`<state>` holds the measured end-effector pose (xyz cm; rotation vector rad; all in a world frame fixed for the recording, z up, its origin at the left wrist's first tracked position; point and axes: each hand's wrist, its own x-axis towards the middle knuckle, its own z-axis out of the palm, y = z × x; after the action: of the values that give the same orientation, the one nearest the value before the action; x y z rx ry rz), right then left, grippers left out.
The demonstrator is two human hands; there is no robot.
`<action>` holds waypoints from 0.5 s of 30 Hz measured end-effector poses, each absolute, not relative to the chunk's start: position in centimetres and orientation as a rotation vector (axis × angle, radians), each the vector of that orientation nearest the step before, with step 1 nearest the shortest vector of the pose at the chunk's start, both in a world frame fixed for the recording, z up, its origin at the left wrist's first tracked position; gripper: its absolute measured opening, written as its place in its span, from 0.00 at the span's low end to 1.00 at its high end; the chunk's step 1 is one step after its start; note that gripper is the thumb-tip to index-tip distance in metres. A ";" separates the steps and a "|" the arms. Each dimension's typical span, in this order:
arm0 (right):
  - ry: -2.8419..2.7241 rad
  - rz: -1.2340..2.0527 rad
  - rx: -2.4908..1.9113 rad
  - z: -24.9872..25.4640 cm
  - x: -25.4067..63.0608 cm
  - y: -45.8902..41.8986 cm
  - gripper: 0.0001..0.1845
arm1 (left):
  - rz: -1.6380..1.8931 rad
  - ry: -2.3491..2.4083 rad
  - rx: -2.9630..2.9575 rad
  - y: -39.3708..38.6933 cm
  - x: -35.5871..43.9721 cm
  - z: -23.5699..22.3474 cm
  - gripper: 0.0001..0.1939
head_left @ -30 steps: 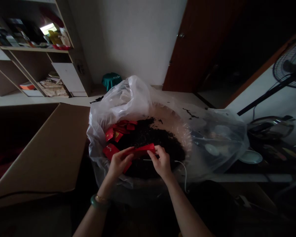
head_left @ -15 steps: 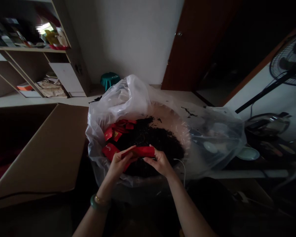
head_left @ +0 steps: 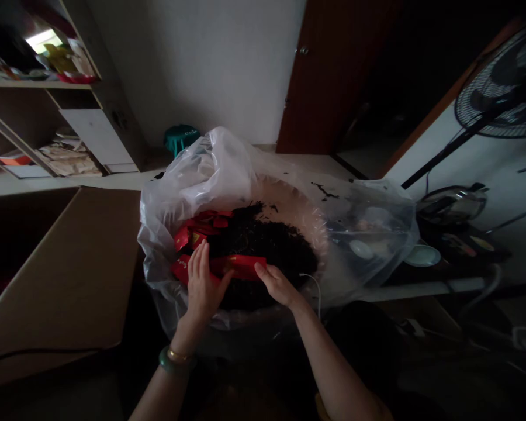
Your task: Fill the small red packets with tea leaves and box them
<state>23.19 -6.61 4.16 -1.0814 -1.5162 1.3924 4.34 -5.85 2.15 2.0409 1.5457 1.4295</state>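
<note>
Red packet [head_left: 248, 266] over the dark pile [head_left: 274, 241]
Probably light, easily creased; best held by its ends. Right hand [head_left: 278, 285] pinches one; left hand's [head_left: 203, 290] grip looks released.

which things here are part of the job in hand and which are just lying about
Likely part of the job:
red packet held by the right hand
other red packets
loose dark leafy material
plastic liner around it

Apparently just lying about:
standing fan
pale dish
green bin

Unclear: cardboard box; its inside is too dark
</note>
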 end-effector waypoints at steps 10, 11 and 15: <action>-1.529 1.316 -1.167 4.4 22.9 -6.5 0.38 | 0.970 1.492 2.790 -5.8 6.7 2.3 0.24; -1.536 1.321 -1.162 4.5 22.8 -6.5 0.38 | 0.975 1.489 2.782 -5.7 6.8 2.3 0.24; -1.568 1.379 -1.092 5.5 22.7 -6.9 0.37 | 1.025 1.493 2.721 -5.2 6.7 2.0 0.22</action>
<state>22.70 -6.94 5.49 -1.0919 -1.5678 1.3792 6.71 -5.18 1.99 2.7210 1.4928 1.0251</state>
